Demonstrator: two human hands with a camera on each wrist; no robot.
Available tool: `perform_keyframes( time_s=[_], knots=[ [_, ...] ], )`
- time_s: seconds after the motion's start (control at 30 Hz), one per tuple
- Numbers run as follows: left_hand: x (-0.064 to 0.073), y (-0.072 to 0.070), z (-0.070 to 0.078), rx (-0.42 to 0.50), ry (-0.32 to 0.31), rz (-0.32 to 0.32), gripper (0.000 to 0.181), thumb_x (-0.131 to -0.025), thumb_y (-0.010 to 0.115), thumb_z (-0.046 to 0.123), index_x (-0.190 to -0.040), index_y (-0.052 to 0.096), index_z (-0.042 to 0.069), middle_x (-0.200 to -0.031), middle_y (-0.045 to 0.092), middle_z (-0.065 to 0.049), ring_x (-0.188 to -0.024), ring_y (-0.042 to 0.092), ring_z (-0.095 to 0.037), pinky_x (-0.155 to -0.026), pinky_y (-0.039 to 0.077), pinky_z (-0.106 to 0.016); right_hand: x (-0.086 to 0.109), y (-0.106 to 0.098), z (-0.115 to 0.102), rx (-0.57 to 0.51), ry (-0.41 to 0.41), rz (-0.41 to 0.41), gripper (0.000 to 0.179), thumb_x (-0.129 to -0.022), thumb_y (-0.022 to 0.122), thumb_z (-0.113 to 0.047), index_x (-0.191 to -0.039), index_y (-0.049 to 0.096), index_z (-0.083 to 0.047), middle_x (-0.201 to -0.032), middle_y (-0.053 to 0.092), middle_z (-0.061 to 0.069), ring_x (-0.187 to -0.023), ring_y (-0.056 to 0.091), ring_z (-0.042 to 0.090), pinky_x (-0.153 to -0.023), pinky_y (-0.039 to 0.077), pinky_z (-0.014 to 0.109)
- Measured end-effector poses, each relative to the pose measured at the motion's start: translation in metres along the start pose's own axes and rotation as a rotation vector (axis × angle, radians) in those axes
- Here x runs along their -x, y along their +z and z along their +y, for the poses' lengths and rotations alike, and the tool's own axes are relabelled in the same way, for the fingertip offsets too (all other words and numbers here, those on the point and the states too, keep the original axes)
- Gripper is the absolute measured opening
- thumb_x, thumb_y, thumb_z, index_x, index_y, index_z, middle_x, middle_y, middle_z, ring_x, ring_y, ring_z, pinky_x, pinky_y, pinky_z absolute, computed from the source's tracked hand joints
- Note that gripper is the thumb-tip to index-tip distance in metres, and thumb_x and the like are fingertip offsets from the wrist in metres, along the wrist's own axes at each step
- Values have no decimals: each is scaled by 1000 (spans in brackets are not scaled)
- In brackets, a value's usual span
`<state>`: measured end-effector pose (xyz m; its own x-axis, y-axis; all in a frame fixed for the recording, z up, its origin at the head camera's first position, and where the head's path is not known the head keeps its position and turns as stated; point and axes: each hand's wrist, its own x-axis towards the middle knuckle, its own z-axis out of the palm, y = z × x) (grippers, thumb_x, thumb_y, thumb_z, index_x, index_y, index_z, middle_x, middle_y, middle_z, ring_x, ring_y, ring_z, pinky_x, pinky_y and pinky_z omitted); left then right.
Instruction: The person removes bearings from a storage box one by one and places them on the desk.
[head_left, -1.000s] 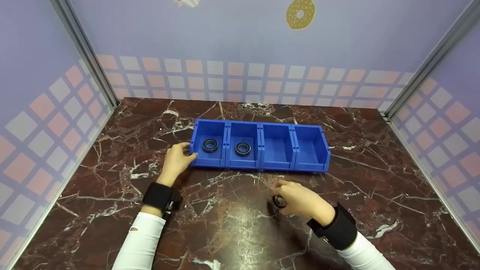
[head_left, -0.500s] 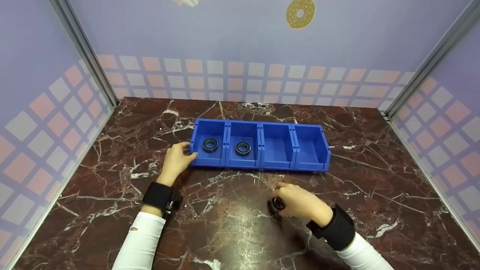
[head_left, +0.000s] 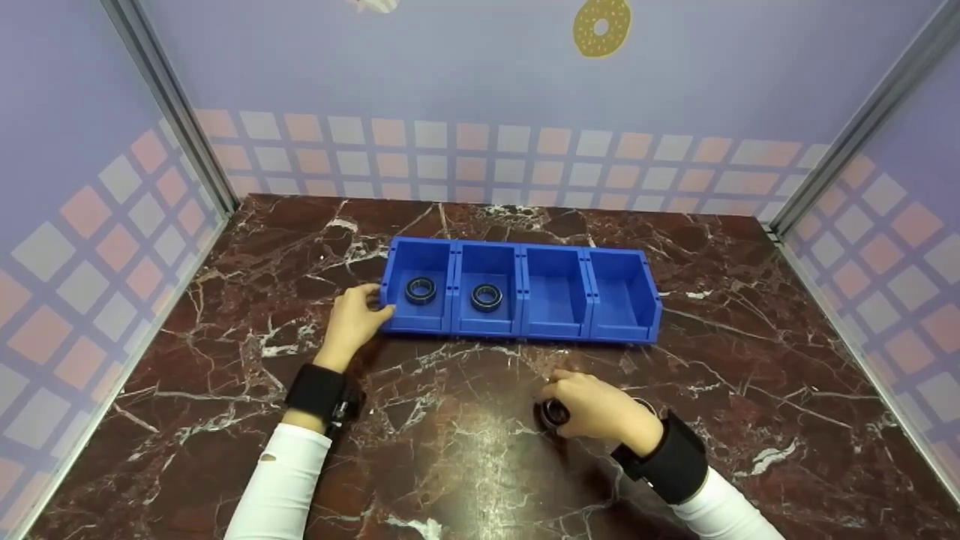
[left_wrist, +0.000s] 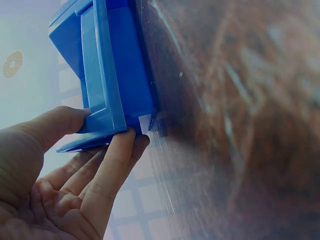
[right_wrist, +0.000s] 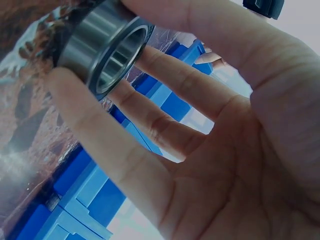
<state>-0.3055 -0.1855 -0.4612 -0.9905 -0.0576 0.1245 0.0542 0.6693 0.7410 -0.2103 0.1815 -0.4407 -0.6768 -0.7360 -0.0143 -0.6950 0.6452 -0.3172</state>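
My left hand (head_left: 354, 322) holds the left side wall of a row of joined blue storage bins (head_left: 486, 328), thumb inside and fingers outside, as the left wrist view also shows. One black-rimmed bearing (head_left: 421, 291) lies in the leftmost bin and a second bearing (head_left: 486, 298) in the bin beside it. In front of the row, my right hand (head_left: 596, 409) grips another metal bearing (right_wrist: 107, 47) between thumb and fingers, low over the table. That bearing stands on edge in the right wrist view, its open ring facing the palm.
The third bin (head_left: 555, 300) and the rightmost bin (head_left: 619, 304) have nothing in them. Past my right wrist, a curved ring edge (head_left: 645, 405) peeks out, mostly hidden. Patterned wall panels (head_left: 495, 82) enclose the dark marbled table (head_left: 450, 465) at the back and sides.
My right hand shifts slightly left and nearer to me with the bearing, and the ring edge behind its wrist comes into sight. My left hand and the bins stay put.
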Motion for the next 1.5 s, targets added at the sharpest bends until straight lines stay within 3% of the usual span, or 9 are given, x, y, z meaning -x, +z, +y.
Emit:
perform_keyframes(
  time_s=[0.37,0.77,1.5],
  knots=[
    [0,0,-1,9,7,-1,49,-92,73,7,-132,59,-17,-123,66,-34,-118,65,-45,-103,50,-52,1,2,0,-7,-3,20,29,-67,79,3,-93,75,-6,-89,60,3,-77,60,19,-68,55,36],
    [0,1,-1,11,13,13,47,-91,75,7,-130,61,-16,-121,68,-32,-116,67,-43,-101,51,-52,1,4,0,15,18,9,36,-65,80,3,-100,77,-4,-91,59,3,-75,60,20,-66,54,35],
    [0,0,-1,4,8,15,48,-91,75,8,-130,61,-15,-121,68,-31,-117,66,-43,-102,50,-52,2,7,-3,34,41,4,37,-66,83,4,-103,76,-1,-97,62,8,-85,64,27,-75,56,45]
  ],
)
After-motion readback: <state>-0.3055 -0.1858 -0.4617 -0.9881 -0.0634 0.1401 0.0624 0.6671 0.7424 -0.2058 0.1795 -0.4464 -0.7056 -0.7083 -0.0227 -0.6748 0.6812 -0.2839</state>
